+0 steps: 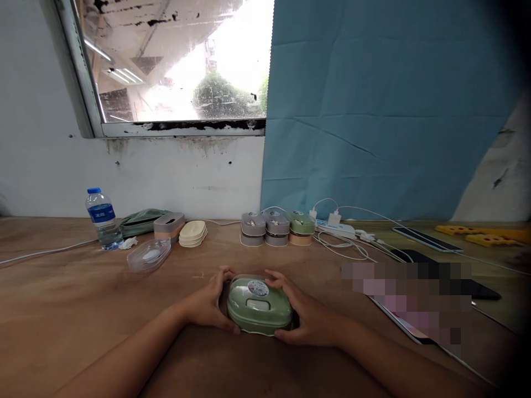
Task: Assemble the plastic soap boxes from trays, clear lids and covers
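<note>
Left hand (209,305) and right hand (309,312) clasp a green lidded box (259,305) from nine and three o'clock; its round sticker (258,287) is unreadable.

The box (259,305) between the hands is pale green with a white patch and a round multicoloured sticker. The table (62,309) is brown wood. The bottle (103,218) has a blue cap and label. The curtain (385,105) is plain blue.
</note>
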The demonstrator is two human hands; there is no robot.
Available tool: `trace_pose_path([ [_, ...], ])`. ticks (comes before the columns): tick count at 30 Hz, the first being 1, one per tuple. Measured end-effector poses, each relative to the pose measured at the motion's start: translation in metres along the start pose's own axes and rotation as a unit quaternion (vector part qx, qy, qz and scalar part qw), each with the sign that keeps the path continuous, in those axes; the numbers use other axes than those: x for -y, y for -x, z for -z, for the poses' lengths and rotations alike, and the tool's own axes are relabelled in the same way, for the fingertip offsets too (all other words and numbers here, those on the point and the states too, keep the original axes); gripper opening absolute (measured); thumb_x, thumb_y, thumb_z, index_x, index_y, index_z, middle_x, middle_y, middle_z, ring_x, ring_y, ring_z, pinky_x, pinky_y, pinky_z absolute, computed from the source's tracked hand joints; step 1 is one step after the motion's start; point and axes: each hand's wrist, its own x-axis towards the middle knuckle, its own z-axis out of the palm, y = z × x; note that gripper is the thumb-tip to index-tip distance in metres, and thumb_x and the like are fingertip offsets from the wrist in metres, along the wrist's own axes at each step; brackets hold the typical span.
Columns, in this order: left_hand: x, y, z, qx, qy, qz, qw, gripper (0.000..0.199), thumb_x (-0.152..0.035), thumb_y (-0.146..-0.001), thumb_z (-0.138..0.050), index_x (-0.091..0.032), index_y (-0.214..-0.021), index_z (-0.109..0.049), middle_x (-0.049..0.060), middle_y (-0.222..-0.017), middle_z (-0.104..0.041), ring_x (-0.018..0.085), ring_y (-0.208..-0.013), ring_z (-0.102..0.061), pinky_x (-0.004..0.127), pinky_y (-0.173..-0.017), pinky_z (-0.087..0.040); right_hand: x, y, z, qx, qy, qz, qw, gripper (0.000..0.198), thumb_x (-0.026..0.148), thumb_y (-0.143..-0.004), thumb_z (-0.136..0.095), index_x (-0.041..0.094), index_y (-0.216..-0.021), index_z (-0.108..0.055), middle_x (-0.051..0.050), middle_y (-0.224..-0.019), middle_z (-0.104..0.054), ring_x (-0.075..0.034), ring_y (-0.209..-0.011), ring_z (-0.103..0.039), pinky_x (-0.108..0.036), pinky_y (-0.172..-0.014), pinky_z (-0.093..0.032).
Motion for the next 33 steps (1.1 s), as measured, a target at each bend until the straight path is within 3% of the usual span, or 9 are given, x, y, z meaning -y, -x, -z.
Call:
trace_pose_path([
  [5,0.006,0.000,0.001,-0.005,-0.040,-0.027,0.999,0.097,-0.039,-0.049,-0.074,-0.020,-0.124,-0.015,0.011,-0.126,-0.034,0.025,-0.118,-0.034,0.038,-0.098,-0.030,0.004,-0.001,0.002,-0.006,0.063,0.075,0.995,0.076,0.033,-0.060,-0.065,0.017,-0.124,-0.028,-0.014,-0.136,-0.024,-0.025,-0.125,-0.024,-0.038,-0.100,-0.025],
  [8,0.001,-0.001,0.005,-0.041,-0.118,-0.057,0.991,0.097,-0.044,-0.050,-0.073,-0.020,-0.127,-0.018,0.013,-0.128,-0.031,0.026,-0.118,-0.032,0.040,-0.097,-0.030,0.006,-0.001,0.003,-0.004,0.102,0.106,0.989,0.072,0.030,-0.062,-0.062,0.021,-0.125,-0.030,-0.010,-0.136,-0.027,-0.025,-0.125,-0.024,-0.040,-0.101,-0.023],
  [11,-0.010,-0.002,0.012,-0.044,-0.231,-0.111,0.966,0.082,-0.049,-0.055,-0.068,-0.024,-0.125,-0.033,0.010,-0.127,-0.036,0.028,-0.117,-0.033,0.042,-0.098,-0.025,0.007,-0.001,0.002,-0.003,0.123,0.106,0.987,0.065,0.025,-0.061,-0.060,0.023,-0.122,-0.037,-0.007,-0.139,-0.023,-0.026,-0.125,-0.020,-0.042,-0.101,-0.021],
  [14,-0.018,-0.003,0.018,-0.033,-0.278,-0.141,0.950,0.067,-0.051,-0.060,-0.064,-0.027,-0.119,-0.043,0.008,-0.122,-0.045,0.025,-0.110,-0.042,0.041,-0.097,-0.025,0.008,-0.001,0.003,0.005,0.114,0.089,0.989,0.062,0.021,-0.060,-0.059,0.022,-0.119,-0.041,-0.006,-0.141,-0.019,-0.026,-0.128,-0.016,-0.043,-0.102,-0.020],
  [22,-0.014,-0.005,0.028,-0.043,-0.284,-0.135,0.948,0.063,-0.050,-0.058,-0.066,-0.030,-0.115,-0.049,0.004,-0.118,-0.053,0.022,-0.104,-0.049,0.038,-0.094,-0.029,0.008,-0.003,0.010,0.065,0.116,0.086,0.987,0.060,0.040,-0.078,-0.052,0.029,-0.132,-0.028,-0.004,-0.144,-0.014,-0.028,-0.131,0.000,-0.048,-0.102,-0.019],
  [29,-0.004,-0.008,0.029,-0.043,-0.230,-0.133,0.963,0.066,-0.046,-0.053,-0.071,-0.029,-0.114,-0.051,0.004,-0.117,-0.053,0.021,-0.105,-0.049,0.034,-0.093,-0.034,0.003,-0.005,0.004,0.045,0.114,0.094,0.988,0.060,0.044,-0.078,-0.051,0.029,-0.131,-0.030,-0.004,-0.142,-0.020,-0.028,-0.131,-0.006,-0.048,-0.102,-0.023],
  [33,0.004,-0.009,0.030,-0.037,-0.202,-0.119,0.971,0.071,-0.043,-0.057,-0.070,-0.030,-0.121,-0.044,0.005,-0.127,-0.045,0.022,-0.113,-0.044,0.034,-0.096,-0.033,0.003,-0.010,0.000,0.034,0.124,0.082,0.988,0.059,0.045,-0.079,-0.049,0.029,-0.132,-0.027,-0.003,-0.143,-0.017,-0.027,-0.131,-0.007,-0.047,-0.102,-0.022],
])
